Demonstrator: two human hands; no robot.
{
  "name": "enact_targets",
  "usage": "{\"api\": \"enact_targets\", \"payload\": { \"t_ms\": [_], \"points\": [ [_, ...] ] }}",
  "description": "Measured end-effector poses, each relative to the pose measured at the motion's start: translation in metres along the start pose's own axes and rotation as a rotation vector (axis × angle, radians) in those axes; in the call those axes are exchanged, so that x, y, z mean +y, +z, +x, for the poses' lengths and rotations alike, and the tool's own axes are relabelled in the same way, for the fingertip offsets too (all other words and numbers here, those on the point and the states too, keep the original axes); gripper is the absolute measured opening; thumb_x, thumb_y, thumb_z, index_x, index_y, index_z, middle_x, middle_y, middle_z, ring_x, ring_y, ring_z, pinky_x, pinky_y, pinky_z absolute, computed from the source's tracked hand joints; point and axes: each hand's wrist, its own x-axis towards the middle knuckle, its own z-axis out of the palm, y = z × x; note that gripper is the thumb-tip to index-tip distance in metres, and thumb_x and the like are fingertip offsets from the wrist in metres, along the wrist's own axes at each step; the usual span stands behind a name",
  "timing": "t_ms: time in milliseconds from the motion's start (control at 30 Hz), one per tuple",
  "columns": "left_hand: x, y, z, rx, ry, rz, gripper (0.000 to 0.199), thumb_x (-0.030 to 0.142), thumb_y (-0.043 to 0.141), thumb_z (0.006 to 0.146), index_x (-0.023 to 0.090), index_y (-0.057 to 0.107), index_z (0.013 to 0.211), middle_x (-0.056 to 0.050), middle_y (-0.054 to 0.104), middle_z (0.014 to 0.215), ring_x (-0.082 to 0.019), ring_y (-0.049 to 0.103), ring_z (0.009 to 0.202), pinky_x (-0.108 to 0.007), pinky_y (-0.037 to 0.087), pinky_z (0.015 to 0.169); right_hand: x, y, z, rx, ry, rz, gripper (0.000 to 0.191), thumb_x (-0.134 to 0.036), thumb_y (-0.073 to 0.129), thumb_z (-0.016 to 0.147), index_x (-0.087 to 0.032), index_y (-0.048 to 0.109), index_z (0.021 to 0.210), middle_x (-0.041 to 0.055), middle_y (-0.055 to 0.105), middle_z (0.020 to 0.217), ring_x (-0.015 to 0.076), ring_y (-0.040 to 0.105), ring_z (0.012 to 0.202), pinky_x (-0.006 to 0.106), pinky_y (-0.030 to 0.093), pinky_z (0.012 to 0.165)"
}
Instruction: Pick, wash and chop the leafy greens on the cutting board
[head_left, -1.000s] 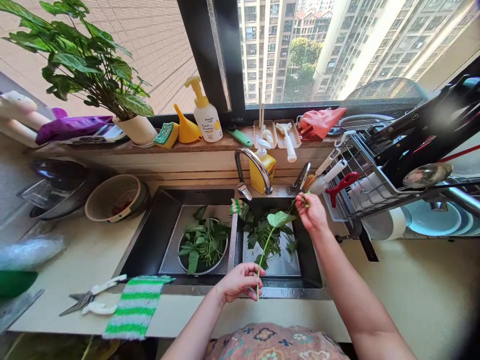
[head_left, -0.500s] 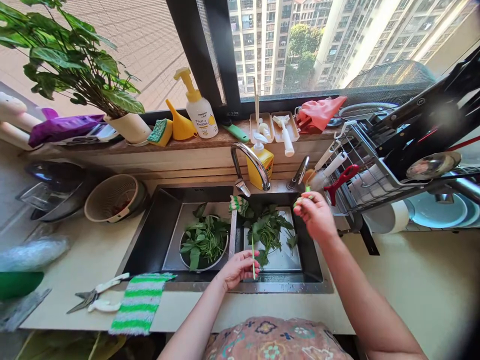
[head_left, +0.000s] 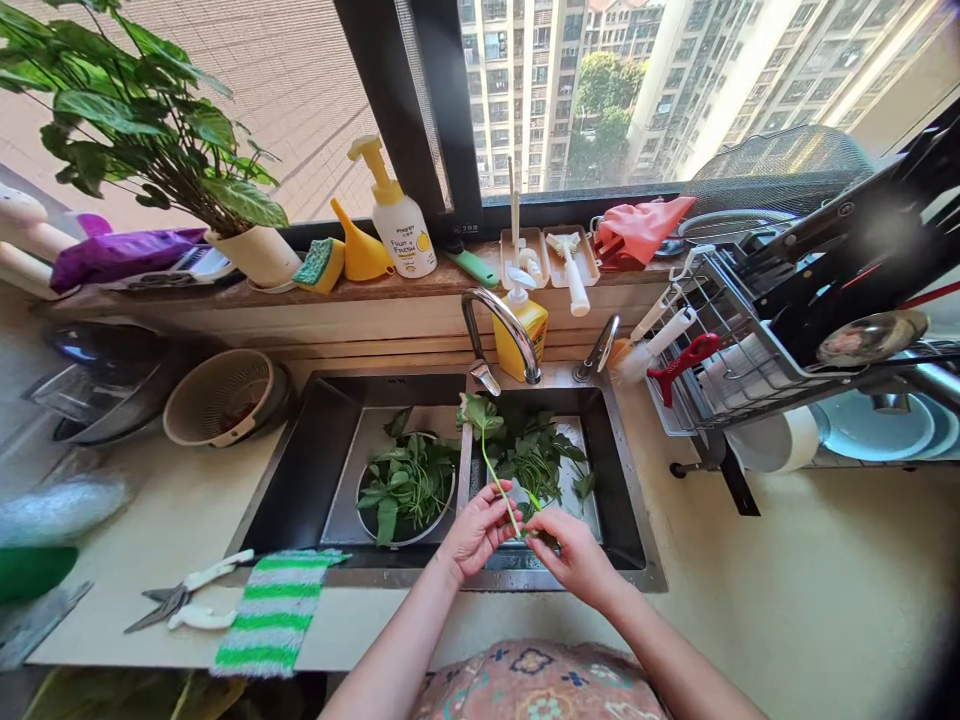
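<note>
My left hand point(head_left: 476, 532) is over the front of the right sink basin, its fingers closed on the stalk of a leafy green point(head_left: 491, 462). The stalk slants up and away, with one broad leaf at its far end. My right hand point(head_left: 576, 556) pinches at the near end of this stalk, fingertips almost touching the left ones. A thin bright green strip shows by its fingers. Beyond both hands, a heap of leafy greens point(head_left: 534, 455) lies in the right basin. More greens point(head_left: 405, 485) fill a round bowl point(head_left: 453, 497) in the left basin.
A curved faucet point(head_left: 517, 325) stands behind the basin divider, beside a yellow bottle point(head_left: 531, 325). White-handled pliers point(head_left: 176, 598) and a striped green cloth point(head_left: 271, 610) lie front left. A beige colander point(head_left: 221, 400) is at left. At right stands a dish rack point(head_left: 720, 350) with utensils.
My right hand has come down and left from near the small tap to the stalk in my left hand. The stalk now leans left, its leaf raised above the heap.
</note>
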Motion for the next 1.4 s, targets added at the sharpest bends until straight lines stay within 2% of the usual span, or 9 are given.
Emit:
{"api": "enact_targets", "payload": {
  "t_ms": [200, 400, 467, 633, 833, 1000, 1100, 1233, 1400],
  "points": [
    [-0.008, 0.005, 0.0, 0.019, 0.027, -0.014, 0.033, 0.014, 0.067, 0.071, 0.017, 0.053, 0.1, -0.001, 0.063, 0.078, -0.009, 0.061, 0.069, -0.023, 0.051, 0.065, -0.003, 0.003, -0.003, -0.018, -0.056, -0.16, 0.014, -0.015, 0.046, 0.083, -0.02, 0.057, 0.09, 0.0027, 0.058, 0.076, 0.013, 0.053, 0.069, 0.022, 0.04, 0.062],
    [-0.015, 0.008, -0.003, 0.035, 0.03, 0.091, 0.032, 0.019, 0.071, 0.067, 0.016, 0.058, 0.096, -0.001, 0.062, 0.078, -0.01, 0.06, 0.069, -0.023, 0.051, 0.064, -0.004, 0.012, -0.007, 0.011, -0.047, -0.285, 0.015, -0.008, 0.044, 0.077, -0.018, 0.056, 0.079, 0.0014, 0.054, 0.069, 0.0121, 0.048, 0.06, 0.022, 0.037, 0.056],
    [-0.015, 0.008, -0.004, 0.023, 0.018, 0.126, 0.034, 0.02, 0.071, 0.067, 0.016, 0.06, 0.099, -0.002, 0.062, 0.081, -0.01, 0.059, 0.071, -0.023, 0.051, 0.064, -0.003, 0.013, -0.005, 0.017, -0.036, -0.225, 0.014, -0.009, 0.045, 0.076, -0.019, 0.055, 0.076, 0.0009, 0.055, 0.068, 0.0117, 0.049, 0.061, 0.021, 0.037, 0.056],
    [-0.01, 0.005, -0.007, 0.022, -0.018, 0.153, 0.043, 0.022, 0.07, 0.069, 0.017, 0.057, 0.109, -0.003, 0.062, 0.083, -0.012, 0.061, 0.07, -0.027, 0.052, 0.066, -0.002, 0.002, 0.004, 0.124, 0.077, -0.003, 0.011, -0.013, 0.047, 0.077, -0.018, 0.054, 0.071, 0.0003, 0.058, 0.067, 0.0112, 0.051, 0.062, 0.02, 0.04, 0.059],
    [-0.006, 0.009, -0.008, 0.052, 0.03, 0.15, 0.04, 0.023, 0.069, 0.07, 0.018, 0.055, 0.107, -0.001, 0.06, 0.079, -0.01, 0.059, 0.069, -0.026, 0.053, 0.063, -0.005, -0.007, -0.001, -0.064, -0.007, -0.004, 0.012, -0.018, 0.047, 0.083, -0.018, 0.058, 0.078, 0.0007, 0.06, 0.071, 0.0112, 0.052, 0.065, 0.021, 0.04, 0.061],
    [-0.009, 0.015, -0.008, 0.093, 0.069, 0.163, 0.04, 0.025, 0.07, 0.068, 0.018, 0.054, 0.104, -0.002, 0.059, 0.081, -0.01, 0.058, 0.069, -0.023, 0.053, 0.06, -0.003, -0.004, -0.01, -0.062, -0.029, -0.165, 0.012, -0.018, 0.044, 0.085, -0.019, 0.056, 0.085, 0.0017, 0.058, 0.074, 0.0119, 0.051, 0.067, 0.021, 0.038, 0.06],
    [-0.013, 0.018, -0.007, 0.121, 0.117, 0.191, 0.038, 0.027, 0.07, 0.067, 0.017, 0.055, 0.1, -0.002, 0.058, 0.08, -0.011, 0.058, 0.07, -0.023, 0.053, 0.059, -0.003, 0.002, -0.012, -0.039, -0.035, -0.31, 0.012, -0.014, 0.045, 0.083, -0.019, 0.056, 0.084, 0.0016, 0.056, 0.072, 0.0121, 0.05, 0.064, 0.021, 0.036, 0.058],
    [-0.017, 0.023, -0.007, 0.16, 0.159, 0.243, 0.036, 0.03, 0.071, 0.065, 0.018, 0.057, 0.096, -0.001, 0.058, 0.078, -0.012, 0.058, 0.07, -0.023, 0.052, 0.058, -0.002, 0.012, -0.015, 0.052, -0.021, -0.445, 0.012, -0.01, 0.045, 0.078, -0.017, 0.054, 0.075, 0.0013, 0.054, 0.068, 0.0122, 0.048, 0.059, 0.022, 0.034, 0.055],
    [-0.015, 0.023, -0.007, 0.155, 0.096, 0.27, 0.041, 0.03, 0.072, 0.063, 0.016, 0.059, 0.1, -0.002, 0.059, 0.077, -0.012, 0.058, 0.069, -0.024, 0.052, 0.059, 0.003, 0.018, -0.018, 0.103, 0.011, -0.357, 0.015, -0.006, 0.044, 0.072, -0.018, 0.053, 0.071, 0.0, 0.053, 0.065, 0.011, 0.047, 0.057, 0.021, 0.033, 0.053]
  ]
}}
